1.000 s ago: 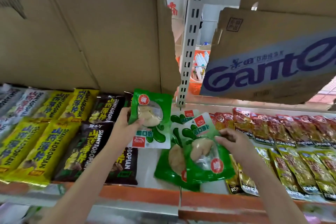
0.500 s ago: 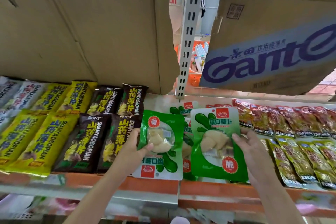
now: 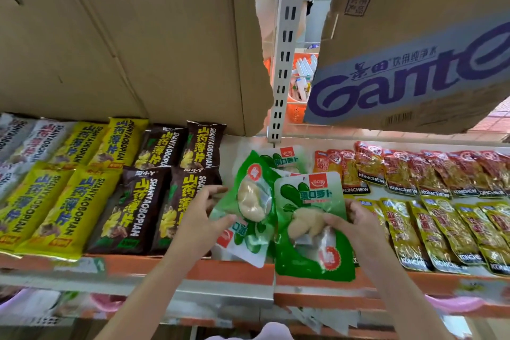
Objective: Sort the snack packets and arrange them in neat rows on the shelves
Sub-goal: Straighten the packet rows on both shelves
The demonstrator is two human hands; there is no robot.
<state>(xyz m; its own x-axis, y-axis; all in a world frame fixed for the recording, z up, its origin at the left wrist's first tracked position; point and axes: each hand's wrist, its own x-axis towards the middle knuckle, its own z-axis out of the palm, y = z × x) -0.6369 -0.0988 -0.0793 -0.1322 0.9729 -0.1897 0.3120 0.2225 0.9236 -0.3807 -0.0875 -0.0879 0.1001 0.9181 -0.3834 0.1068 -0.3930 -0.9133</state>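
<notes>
Far left of the shelf (image 3: 154, 266): white packets (image 3: 30, 136), partly cut off by the frame edge. Next to them yellow packets (image 3: 69, 210) in 2 rows, then brown packets (image 3: 143, 210), also 2 rows, lying flat & close together. A big cardboard sheet (image 3: 132, 36) hangs over the back of these rows & hides the rear edge.

Middle gap: left hand (image 3: 202, 219) grips a tilted green packet (image 3: 252, 207), thumb on top, fingers curled under its left edge. Right hand (image 3: 356, 225) holds a 2nd green packet (image 3: 309, 226), thumb on the front, fingers behind its right edge; its bottom overhangs the shelf lip. More green packets (image 3: 288, 159) lie behind, partly covered.

White slotted post (image 3: 287, 50) stands at the back btw the cardboards. Right: red packets (image 3: 400, 171) in the back row, olive-yellow packets (image 3: 441, 229) in front, overlapping. A printed cardboard box (image 3: 408, 63) hangs above them.
</notes>
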